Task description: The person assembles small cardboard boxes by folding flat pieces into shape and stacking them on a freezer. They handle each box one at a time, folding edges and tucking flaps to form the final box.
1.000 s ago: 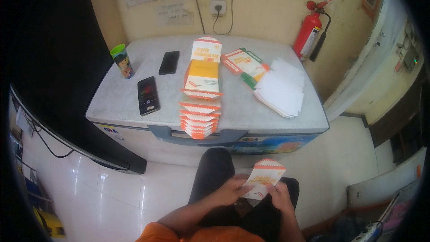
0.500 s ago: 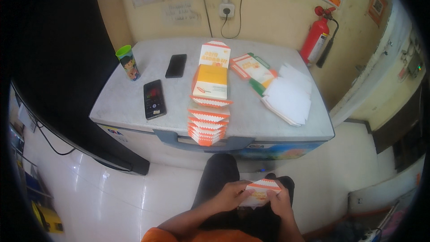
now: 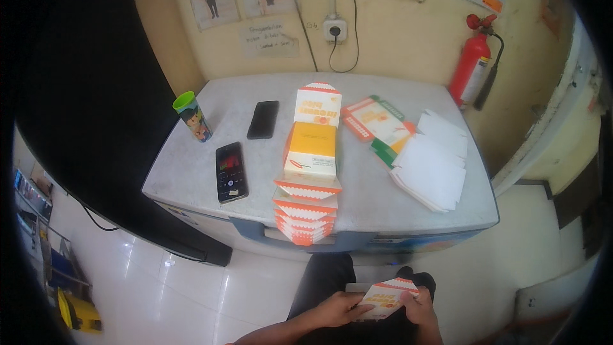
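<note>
Above my lap, a small white and orange food box (image 3: pixel 385 300) is held between my two hands. My left hand (image 3: pixel 343 310) grips its left side, thumb over the printed face. At the right edge my right hand (image 3: pixel 419 307) pinches it near the zigzag-edged orange flap. Ahead, a row of similar folded boxes (image 3: pixel 311 147) stretches from the middle of the grey top to its front edge, nested into each other with their flaps raised. To its right lie flat cardboard box blanks (image 3: pixel 429 165), mostly white side up, and a printed orange and green one (image 3: pixel 378 117).
The boxes rest on a grey chest lid (image 3: pixel 249 83). On its left stand a green cartoon cup (image 3: pixel 193 117), a dark phone (image 3: pixel 263 119) and a phone with a lit screen (image 3: pixel 230 172). A red fire extinguisher (image 3: pixel 470 67) hangs at the back right.
The view has shifted, so the chest and its things sit lower in the picture. The box in my hands has tilted and turned its printed face more into view.
</note>
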